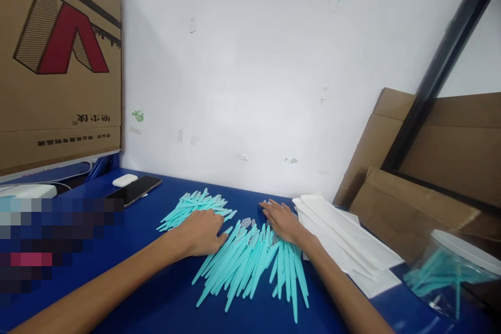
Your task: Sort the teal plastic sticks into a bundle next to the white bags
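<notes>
Across my feed runs the flat blue tabletop (156, 302), and the landmark I steer by is the large pile of slim turquoise plastic sticks (238, 266) spread on it (a clear plastic tub with a white lid (465, 249), well right of the pile, contains more). The pile's long axis runs from the near side toward the wall, its sticks mostly leaning rightward as they go away from me. A smaller turquoise heap (191, 209) lies beyond the pile to its left, its sticks more crosswise; a narrower fan of turquoise sticks (287, 271) sits just right of the pile, leaning leftward at the far end. My left hand (205, 232), curled, is nearest the pile, at its far left edge, so the sticks lie rightward and nearer me from that grip; I cannot tell whether it pinches one. My right hand (284, 222), fingers stretched out palm-down, covers the narrower fan's far end. The translucent grey tips (246, 223) mark the pile's far end, pointing wallward.
</notes>
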`<state>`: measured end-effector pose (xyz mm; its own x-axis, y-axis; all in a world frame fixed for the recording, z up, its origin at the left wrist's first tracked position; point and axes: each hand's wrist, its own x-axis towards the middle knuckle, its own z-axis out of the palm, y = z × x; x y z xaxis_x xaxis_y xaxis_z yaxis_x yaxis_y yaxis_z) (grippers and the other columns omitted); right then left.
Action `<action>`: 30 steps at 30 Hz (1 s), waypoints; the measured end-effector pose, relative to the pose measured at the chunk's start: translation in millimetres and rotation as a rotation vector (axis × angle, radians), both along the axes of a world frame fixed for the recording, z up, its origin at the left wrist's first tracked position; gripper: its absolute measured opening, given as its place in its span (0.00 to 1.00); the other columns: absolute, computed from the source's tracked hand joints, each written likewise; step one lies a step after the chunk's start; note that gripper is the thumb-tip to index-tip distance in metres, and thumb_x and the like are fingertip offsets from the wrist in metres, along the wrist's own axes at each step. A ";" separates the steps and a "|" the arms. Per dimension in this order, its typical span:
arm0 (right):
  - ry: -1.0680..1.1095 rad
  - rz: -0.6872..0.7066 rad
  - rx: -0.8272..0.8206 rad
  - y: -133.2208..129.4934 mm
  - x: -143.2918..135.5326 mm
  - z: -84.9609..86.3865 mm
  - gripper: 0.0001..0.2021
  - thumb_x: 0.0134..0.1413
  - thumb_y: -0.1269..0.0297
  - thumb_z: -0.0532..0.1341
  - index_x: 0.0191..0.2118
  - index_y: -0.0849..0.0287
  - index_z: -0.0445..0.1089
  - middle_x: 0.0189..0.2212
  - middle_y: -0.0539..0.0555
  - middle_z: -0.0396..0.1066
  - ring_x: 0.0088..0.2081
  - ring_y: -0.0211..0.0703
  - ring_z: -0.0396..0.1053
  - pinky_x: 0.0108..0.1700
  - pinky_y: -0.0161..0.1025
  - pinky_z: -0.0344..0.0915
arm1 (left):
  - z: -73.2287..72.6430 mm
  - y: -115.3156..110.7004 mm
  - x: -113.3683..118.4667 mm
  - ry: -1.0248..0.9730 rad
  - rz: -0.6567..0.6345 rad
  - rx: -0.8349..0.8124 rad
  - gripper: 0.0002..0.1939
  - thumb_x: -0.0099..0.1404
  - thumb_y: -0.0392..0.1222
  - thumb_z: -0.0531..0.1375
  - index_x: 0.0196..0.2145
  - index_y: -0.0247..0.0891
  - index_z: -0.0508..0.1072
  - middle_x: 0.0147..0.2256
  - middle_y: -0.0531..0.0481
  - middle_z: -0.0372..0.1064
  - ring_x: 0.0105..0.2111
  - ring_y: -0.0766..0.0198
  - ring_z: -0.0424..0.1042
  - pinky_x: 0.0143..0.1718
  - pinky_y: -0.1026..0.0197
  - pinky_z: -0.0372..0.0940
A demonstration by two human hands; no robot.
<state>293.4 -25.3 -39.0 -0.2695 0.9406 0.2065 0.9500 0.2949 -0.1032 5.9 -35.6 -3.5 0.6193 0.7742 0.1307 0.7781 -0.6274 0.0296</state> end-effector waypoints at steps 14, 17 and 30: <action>0.083 0.190 0.149 -11.8 -22.6 20.8 0.14 0.63 0.67 0.56 0.50 0.54 0.74 0.38 0.53 0.79 0.41 0.46 0.75 0.45 0.39 0.66 | -8.7 1.7 3.2 0.070 -0.009 0.144 0.14 0.63 0.41 0.51 0.38 0.33 0.73 0.36 0.35 0.74 0.35 0.42 0.75 0.33 0.48 0.65; 0.083 0.175 0.143 -8.6 -17.9 18.7 0.13 0.63 0.66 0.56 0.49 0.53 0.75 0.34 0.52 0.78 0.37 0.44 0.75 0.41 0.36 0.66 | -7.3 -0.7 4.0 0.080 -0.012 0.146 0.13 0.62 0.40 0.51 0.38 0.33 0.73 0.36 0.35 0.74 0.33 0.43 0.75 0.32 0.48 0.66; -0.009 0.146 0.179 -3.7 -14.1 7.7 0.16 0.61 0.75 0.53 0.49 0.56 0.71 0.35 0.53 0.77 0.44 0.45 0.72 0.61 0.52 0.50 | -4.3 0.0 7.8 0.022 -0.113 0.232 0.13 0.67 0.32 0.46 0.43 0.35 0.68 0.33 0.40 0.71 0.32 0.50 0.71 0.30 0.54 0.60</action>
<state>279.4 -29.0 -31.3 -0.4030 0.8398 0.3637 0.8964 0.4424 -0.0284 13.7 -35.5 -7.8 0.7048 0.6510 0.2819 0.7016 -0.6983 -0.1416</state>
